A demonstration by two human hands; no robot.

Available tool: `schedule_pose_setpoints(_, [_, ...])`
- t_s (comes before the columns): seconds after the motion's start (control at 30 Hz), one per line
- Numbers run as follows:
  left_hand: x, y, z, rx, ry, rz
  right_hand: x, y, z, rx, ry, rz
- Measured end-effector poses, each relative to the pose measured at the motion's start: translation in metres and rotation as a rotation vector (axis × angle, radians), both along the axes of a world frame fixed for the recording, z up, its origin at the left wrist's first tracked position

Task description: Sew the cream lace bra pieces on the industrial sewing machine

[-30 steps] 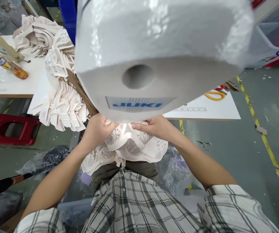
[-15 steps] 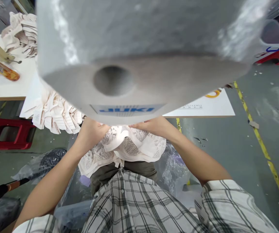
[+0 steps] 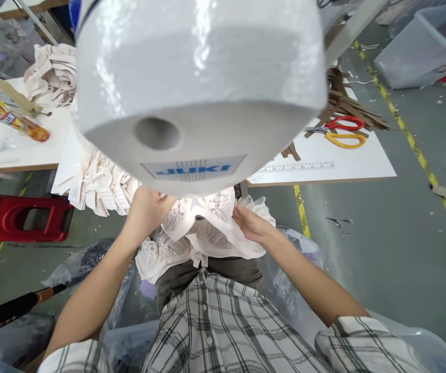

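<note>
A pale lace bra spreads from under the sewing machine head, marked JUKI, down over my lap. My left hand is closed on the bra's left side, close below the machine, its fingertips partly hidden. My right hand pinches the edge of the lace on the other side, fingers toward the machine. The machine head covers the needle area. Beside my left hand, a pile of pale fabric pieces hangs over the table edge.
Red- and yellow-handled scissors, brown strips and a ruler lie on the white table at right. At left are a drink bottle, more pale fabric and a red stool. Plastic bags flank my legs.
My right hand has moved down and outward along the lace, clear of the machine head. My left hand stays on the bra. The view has shifted, showing the scissors and brown strips.
</note>
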State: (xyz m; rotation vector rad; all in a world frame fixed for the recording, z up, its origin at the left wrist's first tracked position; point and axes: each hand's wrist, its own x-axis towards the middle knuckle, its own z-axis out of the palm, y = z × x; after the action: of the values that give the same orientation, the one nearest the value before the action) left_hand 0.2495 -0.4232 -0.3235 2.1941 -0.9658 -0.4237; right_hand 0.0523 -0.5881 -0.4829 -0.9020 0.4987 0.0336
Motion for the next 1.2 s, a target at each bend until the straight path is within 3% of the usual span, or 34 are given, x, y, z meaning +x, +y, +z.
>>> schedule_pose_setpoints(0.1, [-0.002,-0.001,-0.001,0.003,-0.015,-0.002,-0.005,-0.007,0.005,0.042,-0.001,0.002])
schedule_pose_setpoints(0.27, [-0.009,-0.005,-0.001,0.005,-0.005,-0.045,-0.004,-0.018,0.012,0.040,0.027,-0.176])
schedule_pose_setpoints(0.43, [-0.010,-0.004,-0.004,0.019,0.010,0.005,-0.003,-0.028,0.023,0.050,0.029,-0.311])
schedule_pose_setpoints(0.57, [-0.004,0.009,-0.012,-0.026,-0.034,0.001,-0.009,-0.040,0.038,-0.046,0.033,-0.421])
schedule_pose_setpoints(0.67, [-0.015,0.025,-0.015,-0.118,-0.233,0.087,-0.015,-0.041,0.056,-0.164,-0.023,-0.487])
schedule_pose_setpoints(0.73, [-0.034,0.034,-0.011,-0.230,-0.430,0.061,-0.018,-0.031,0.073,-0.273,-0.101,-0.356])
schedule_pose_setpoints(0.83, [-0.070,0.037,0.001,-0.356,-0.508,-0.293,-0.016,-0.001,0.106,-0.474,-0.333,0.201])
schedule_pose_setpoints(0.87, [-0.079,0.036,0.005,-0.321,-0.453,-0.418,-0.014,0.010,0.117,-0.540,-0.416,0.367])
schedule_pose_setpoints(0.93, [-0.086,0.035,0.010,-0.133,-0.246,-0.539,-0.009,0.025,0.133,-0.686,-0.502,0.492])
schedule_pose_setpoints(1.03, [-0.073,0.035,0.006,0.086,0.083,-0.376,0.002,0.027,0.139,-0.871,-0.375,0.360])
schedule_pose_setpoints(1.1, [-0.058,0.032,-0.001,0.053,0.161,-0.194,0.013,0.018,0.131,-0.959,-0.241,0.263])
schedule_pose_setpoints(1.2, [-0.039,0.020,-0.012,-0.040,0.119,0.044,0.031,0.005,0.118,-1.014,-0.100,0.172])
